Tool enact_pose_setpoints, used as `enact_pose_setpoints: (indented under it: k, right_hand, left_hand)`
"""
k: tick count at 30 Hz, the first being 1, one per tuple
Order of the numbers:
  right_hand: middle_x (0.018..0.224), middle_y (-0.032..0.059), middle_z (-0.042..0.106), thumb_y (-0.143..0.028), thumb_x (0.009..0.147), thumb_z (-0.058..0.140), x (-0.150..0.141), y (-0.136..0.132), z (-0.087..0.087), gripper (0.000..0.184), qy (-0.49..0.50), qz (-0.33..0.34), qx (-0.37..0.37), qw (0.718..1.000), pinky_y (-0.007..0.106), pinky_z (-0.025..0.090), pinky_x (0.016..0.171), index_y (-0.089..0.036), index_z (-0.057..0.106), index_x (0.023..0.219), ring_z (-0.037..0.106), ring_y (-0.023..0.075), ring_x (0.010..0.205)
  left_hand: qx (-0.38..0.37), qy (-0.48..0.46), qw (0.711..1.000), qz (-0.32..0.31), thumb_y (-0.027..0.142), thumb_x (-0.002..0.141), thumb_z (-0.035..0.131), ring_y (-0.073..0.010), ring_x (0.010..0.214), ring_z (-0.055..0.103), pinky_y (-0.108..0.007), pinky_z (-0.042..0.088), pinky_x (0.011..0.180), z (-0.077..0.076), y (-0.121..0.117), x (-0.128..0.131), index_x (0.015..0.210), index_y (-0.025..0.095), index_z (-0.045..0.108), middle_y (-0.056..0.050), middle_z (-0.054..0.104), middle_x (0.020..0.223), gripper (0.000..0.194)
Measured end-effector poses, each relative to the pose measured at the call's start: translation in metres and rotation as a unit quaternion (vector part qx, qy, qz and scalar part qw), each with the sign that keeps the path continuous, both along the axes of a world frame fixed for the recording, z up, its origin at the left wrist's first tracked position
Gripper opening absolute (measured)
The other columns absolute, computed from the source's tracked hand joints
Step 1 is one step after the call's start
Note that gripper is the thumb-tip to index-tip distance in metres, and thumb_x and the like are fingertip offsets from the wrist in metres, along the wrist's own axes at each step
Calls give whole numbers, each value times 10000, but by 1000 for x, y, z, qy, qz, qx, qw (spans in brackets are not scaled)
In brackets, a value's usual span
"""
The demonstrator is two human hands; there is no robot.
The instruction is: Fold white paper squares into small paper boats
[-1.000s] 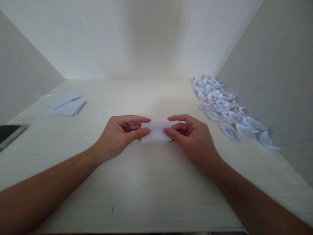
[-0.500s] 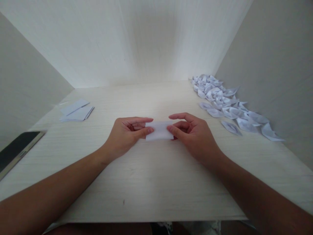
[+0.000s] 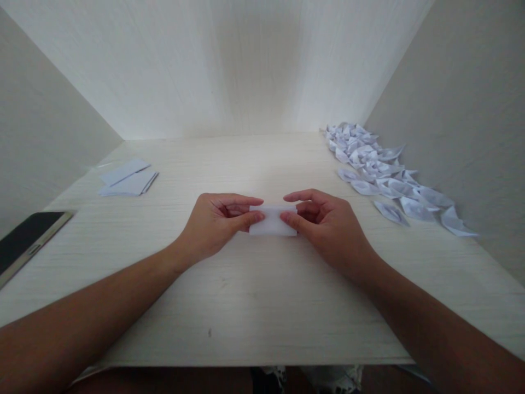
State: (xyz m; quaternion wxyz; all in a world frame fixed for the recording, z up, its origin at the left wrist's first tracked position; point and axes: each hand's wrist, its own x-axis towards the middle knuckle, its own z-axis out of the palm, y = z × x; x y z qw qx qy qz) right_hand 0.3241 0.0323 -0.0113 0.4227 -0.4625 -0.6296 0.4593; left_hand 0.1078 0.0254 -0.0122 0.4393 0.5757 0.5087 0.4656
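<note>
A small white piece of paper [image 3: 272,223], rectangular in outline, is held level between both hands above the middle of the table. My left hand [image 3: 219,221] pinches its left end, thumb on the near face and the other fingers behind. At the right end, my right hand [image 3: 324,224] grips it the same way, with the index finger raised over the top edge. The fingertips behind the paper are hidden.
Many folded white paper boats [image 3: 369,164] lie heaped along the right wall. Flat white paper sheets [image 3: 131,183] lie at the back left. Nearer on the left is a dark phone [image 3: 30,238] with a light edge. Walls enclose the table [image 3: 246,312] on three sides.
Both hands still hold the paper, which has shifted slightly to the right in view. The left fingers sit a little closer to the right hand. The view has tilted slightly.
</note>
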Motion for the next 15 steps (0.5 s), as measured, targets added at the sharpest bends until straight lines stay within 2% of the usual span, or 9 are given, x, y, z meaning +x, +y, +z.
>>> enact_pose_setpoints:
  k: [8, 15]
  right_hand:
    - [689, -15, 706, -261, 809, 802, 1, 1, 0, 228, 12, -12, 6, 1000, 217, 434, 536, -151, 813, 1009, 579, 88, 579]
    - [681, -11, 725, -253, 790, 832, 0, 1, -1, 210, -1, -33, 18, 999, 207, 457, 526, -171, 839, 983, 587, 82, 561]
  left_hand:
    - [-26, 14, 999, 13, 224, 748, 872, -96, 430, 553, -182, 431, 397, 0, 0, 0, 926, 233, 868, 25, 645, 487, 178]
    - [-35, 10, 999, 12, 227, 762, 849, -98, 440, 565, -188, 454, 410, 2, -1, 1, 946, 221, 866, 19, 659, 513, 185]
